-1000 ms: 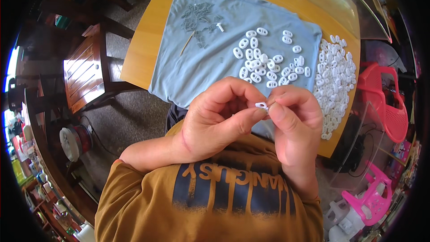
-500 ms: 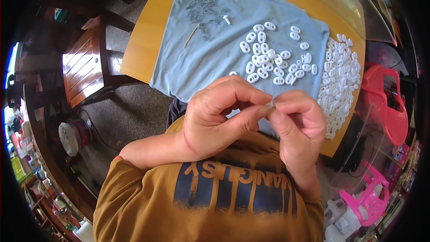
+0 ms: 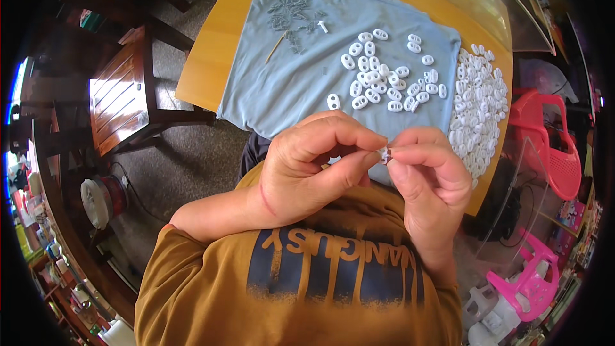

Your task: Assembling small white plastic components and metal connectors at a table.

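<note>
My left hand (image 3: 317, 170) pinches a small white plastic piece (image 3: 384, 156) between thumb and forefinger, in front of my chest. From the right, my right hand (image 3: 432, 182) meets it, thumb and forefinger closed at the piece's other side. Whatever else sits in the right fingertips is too small and covered to name. Beyond the hands, several white oval plastic pieces with two holes (image 3: 373, 77) lie scattered on a light blue cloth (image 3: 282, 83). One such oval (image 3: 333, 101) rests just past my left knuckles.
On the cloth's far left are small clear-grey pieces (image 3: 291, 11), a white peg-like part (image 3: 323, 26) and a thin wooden stick (image 3: 275, 47). A large heap of white ovals (image 3: 477, 102) covers the right of the yellow table (image 3: 205, 57). A red chair (image 3: 544, 141) stands to the right.
My right fingertips have drawn slightly away from the left ones, and more of the white piece shows between them. The view has shifted a little over the table.
</note>
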`<state>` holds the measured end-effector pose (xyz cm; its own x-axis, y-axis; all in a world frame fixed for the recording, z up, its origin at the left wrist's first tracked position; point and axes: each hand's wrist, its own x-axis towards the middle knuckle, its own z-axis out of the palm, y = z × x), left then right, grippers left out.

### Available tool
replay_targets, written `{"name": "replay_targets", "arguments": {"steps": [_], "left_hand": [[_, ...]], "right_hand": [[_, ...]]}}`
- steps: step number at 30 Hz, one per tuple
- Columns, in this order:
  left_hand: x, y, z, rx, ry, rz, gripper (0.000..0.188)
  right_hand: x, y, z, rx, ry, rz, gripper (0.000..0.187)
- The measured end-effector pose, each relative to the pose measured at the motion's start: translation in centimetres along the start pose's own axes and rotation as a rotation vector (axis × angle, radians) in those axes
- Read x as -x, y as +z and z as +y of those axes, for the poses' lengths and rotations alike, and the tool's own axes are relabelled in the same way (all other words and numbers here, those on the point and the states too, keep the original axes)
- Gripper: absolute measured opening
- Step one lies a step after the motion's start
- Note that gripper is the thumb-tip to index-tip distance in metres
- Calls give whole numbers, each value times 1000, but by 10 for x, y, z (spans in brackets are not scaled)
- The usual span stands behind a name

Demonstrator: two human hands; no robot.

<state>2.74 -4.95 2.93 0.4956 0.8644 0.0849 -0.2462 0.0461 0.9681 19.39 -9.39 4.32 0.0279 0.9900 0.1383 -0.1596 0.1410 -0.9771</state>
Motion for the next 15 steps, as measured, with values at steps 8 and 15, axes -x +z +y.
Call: {"name": "replay_targets", "arguments": {"steps": [8,15], "left_hand": [[7,2,-7,-74,121,11,17],[5,1,-14,-280,327,35,17]], "right_hand": [[5,2,-2,127,-52,9,17],[7,7,5,-29,44,55,13]]}}
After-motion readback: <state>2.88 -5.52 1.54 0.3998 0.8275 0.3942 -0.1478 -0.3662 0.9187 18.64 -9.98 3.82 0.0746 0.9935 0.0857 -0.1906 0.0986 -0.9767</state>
